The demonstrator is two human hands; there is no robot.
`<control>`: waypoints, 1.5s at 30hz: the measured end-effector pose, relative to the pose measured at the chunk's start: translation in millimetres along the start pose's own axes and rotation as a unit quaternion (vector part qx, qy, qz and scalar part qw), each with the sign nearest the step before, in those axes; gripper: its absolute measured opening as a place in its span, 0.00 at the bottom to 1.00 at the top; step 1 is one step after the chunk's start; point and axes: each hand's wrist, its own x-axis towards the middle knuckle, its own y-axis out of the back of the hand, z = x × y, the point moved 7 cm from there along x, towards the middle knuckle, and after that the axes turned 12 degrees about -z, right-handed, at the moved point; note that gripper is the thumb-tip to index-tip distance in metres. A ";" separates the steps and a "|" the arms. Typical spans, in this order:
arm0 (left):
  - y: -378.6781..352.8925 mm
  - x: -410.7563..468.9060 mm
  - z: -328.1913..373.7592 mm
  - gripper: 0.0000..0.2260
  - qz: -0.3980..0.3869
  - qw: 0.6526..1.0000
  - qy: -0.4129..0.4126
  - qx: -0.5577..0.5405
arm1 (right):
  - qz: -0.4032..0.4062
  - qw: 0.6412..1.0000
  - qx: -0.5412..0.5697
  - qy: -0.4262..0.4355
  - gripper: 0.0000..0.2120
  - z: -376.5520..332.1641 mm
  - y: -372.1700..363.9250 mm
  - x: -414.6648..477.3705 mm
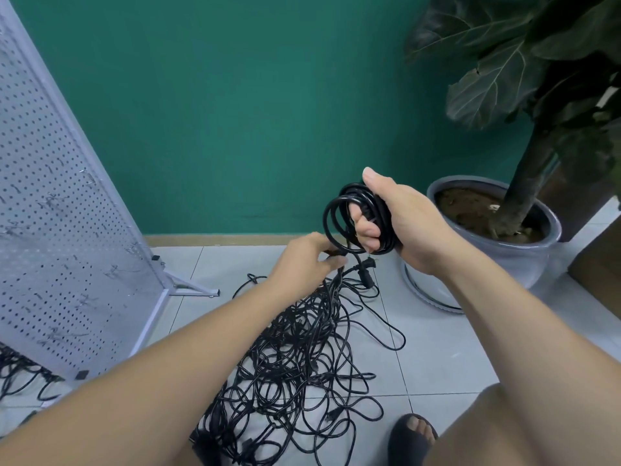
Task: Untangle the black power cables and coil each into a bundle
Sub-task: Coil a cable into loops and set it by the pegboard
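Centrally, the right hand (pixel 406 227) grips a coiled bundle (pixel 386 245) of black power cable, with its fingers curled through the loops and the thumb raised over the top. Just below, the left hand (pixel 305 260) pinches a strand running down from the coil between thumb and fingertips; a plug (pixel 368 264) dangles beside it. Beneath, the tangled cables (pixel 295 358) lie heaped on the tiled floor (pixel 437 364), between a white pegboard stand (pixel 50 230) and a grey plant pot (pixel 544 264).
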 end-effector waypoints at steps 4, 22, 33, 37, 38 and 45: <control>10.9 -0.7 -4.5 0.05 -0.012 0.992 0.038 -0.123 | 0.027 1.000 -0.011 -0.007 0.28 2.2 12.0 -2.5; 18.8 -8.2 -33.8 0.17 -0.104 0.986 0.119 0.048 | 0.010 1.000 -0.016 -0.010 0.28 4.0 10.6 -8.6; 2.9 -23.9 -0.8 0.10 -0.143 0.957 0.115 -0.223 | 0.050 0.998 -0.037 -0.031 0.28 10.1 16.3 -5.2; -19.0 -34.0 20.5 0.11 -0.231 0.931 0.085 -0.268 | 0.034 0.997 -0.061 -0.039 0.28 11.9 4.6 -0.5; -16.1 -31.4 16.3 0.10 -0.210 0.946 0.086 -0.233 | 0.029 0.997 -0.057 -0.038 0.28 12.3 1.7 0.3; -5.5 -19.5 15.1 0.12 -0.094 0.983 0.054 -0.150 | 0.018 0.999 -0.034 -0.006 0.28 7.0 -10.6 2.9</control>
